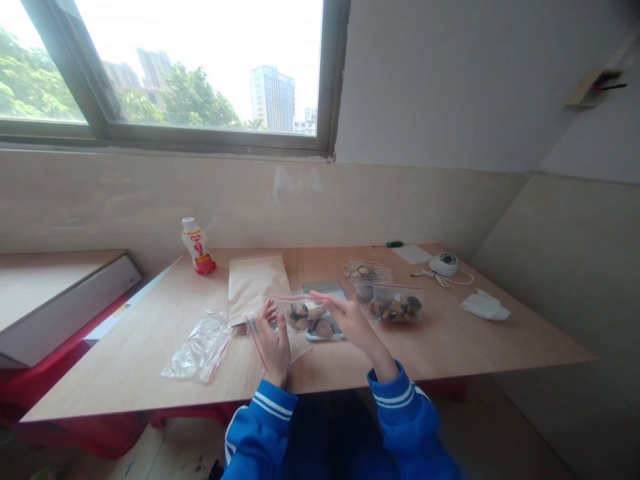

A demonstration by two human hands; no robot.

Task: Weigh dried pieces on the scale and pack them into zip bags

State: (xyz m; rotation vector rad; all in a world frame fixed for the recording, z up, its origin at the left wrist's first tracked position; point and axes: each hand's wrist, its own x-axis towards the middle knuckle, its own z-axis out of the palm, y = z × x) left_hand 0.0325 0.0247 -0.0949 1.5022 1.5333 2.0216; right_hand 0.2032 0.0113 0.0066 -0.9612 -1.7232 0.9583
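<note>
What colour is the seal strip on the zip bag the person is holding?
Red, running along the top edge of the clear zip bag; it shows best in the head view.

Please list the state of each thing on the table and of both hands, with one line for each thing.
front zip bag: lifted off the table, holding brown pieces
left hand: pinching its top edge
right hand: pinching its top edge
middle zip bag: lying flat, filled
far zip bag: lying flat, filled
clear zip bag: empty, crumpled
kraft paper bag: lying flat
plastic bottle: upright, capped
white tissue: crumpled
</note>
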